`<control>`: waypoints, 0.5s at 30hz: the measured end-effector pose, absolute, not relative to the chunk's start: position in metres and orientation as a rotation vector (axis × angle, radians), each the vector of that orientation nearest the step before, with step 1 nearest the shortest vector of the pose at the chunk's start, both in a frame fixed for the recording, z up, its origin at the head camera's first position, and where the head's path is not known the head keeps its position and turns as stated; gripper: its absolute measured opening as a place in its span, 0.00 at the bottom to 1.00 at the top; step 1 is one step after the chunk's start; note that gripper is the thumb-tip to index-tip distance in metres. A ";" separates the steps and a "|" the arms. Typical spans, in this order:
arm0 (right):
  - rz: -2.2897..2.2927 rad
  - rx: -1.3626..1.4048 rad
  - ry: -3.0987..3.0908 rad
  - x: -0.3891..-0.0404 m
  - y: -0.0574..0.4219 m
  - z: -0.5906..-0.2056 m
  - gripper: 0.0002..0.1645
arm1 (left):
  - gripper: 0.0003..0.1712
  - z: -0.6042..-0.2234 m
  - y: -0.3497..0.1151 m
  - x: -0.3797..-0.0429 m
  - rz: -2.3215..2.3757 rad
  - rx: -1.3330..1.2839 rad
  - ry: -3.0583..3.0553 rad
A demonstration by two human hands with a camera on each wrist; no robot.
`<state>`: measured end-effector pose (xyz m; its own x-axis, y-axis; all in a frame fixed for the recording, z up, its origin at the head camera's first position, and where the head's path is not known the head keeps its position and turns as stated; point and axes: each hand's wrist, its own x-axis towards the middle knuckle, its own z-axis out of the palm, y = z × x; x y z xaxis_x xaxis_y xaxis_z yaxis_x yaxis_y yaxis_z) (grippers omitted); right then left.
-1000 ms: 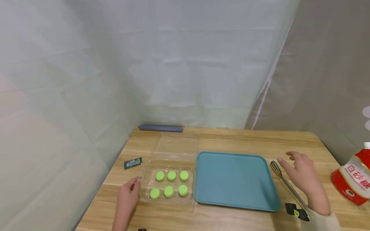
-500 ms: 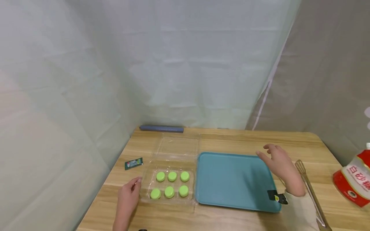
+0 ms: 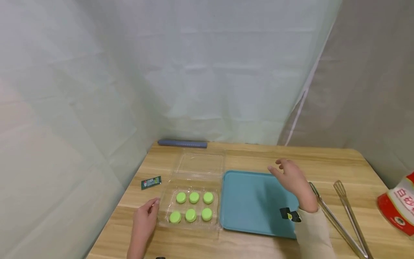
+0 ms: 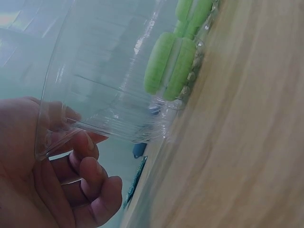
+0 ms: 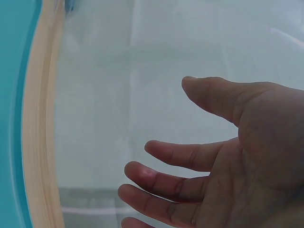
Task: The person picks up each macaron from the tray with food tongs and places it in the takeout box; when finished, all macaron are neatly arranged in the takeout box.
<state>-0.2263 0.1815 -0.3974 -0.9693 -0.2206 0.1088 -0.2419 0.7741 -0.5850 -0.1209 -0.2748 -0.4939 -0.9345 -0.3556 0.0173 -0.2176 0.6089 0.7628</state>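
Note:
My left hand [image 3: 144, 221] pinches the left edge of a clear plastic clamshell box [image 3: 164, 208], which lies with its lid folded back. Several green macarons [image 3: 191, 215] sit in two rows in the box. In the left wrist view the thumb and index finger are at the box's clear rim [image 4: 46, 102], with the other fingers curled below it. My right hand [image 3: 292, 181] hangs over the right part of a blue tray [image 3: 247, 201], fingers apart and holding nothing. The right wrist view shows its spread fingers [image 5: 190, 156] beside the tray's edge.
Metal tongs [image 3: 347, 208] lie spread in a V on the table, right of the tray. A red and white sugar bag [image 3: 399, 207] stands at the far right. A small dark green packet [image 3: 151, 182] lies left of the box; a long blue-grey bar [image 3: 182, 144] lies at the back edge.
My right hand has moved left, from beside the tongs to over the tray. The tongs now show fully on the table. The left hand stays at the box's edge.

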 end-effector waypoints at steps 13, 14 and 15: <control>1.109 0.395 -2.888 -0.244 0.132 -0.409 0.31 | 0.20 -0.494 -0.275 -0.121 -1.229 0.485 -2.668; 1.122 0.389 -2.879 -0.244 0.128 -0.410 0.30 | 0.20 -0.495 -0.275 -0.121 -1.229 0.485 -2.667; 1.138 0.381 -2.866 -0.245 0.124 -0.411 0.29 | 0.20 -0.495 -0.275 -0.121 -1.231 0.489 -2.667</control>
<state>-0.2445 0.1240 -0.4109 -0.9693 -0.2139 0.1214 -0.2389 0.7018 -0.6711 -0.1210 -0.2750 -0.4952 -0.9331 -0.3595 0.0113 -0.2246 0.6069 0.7624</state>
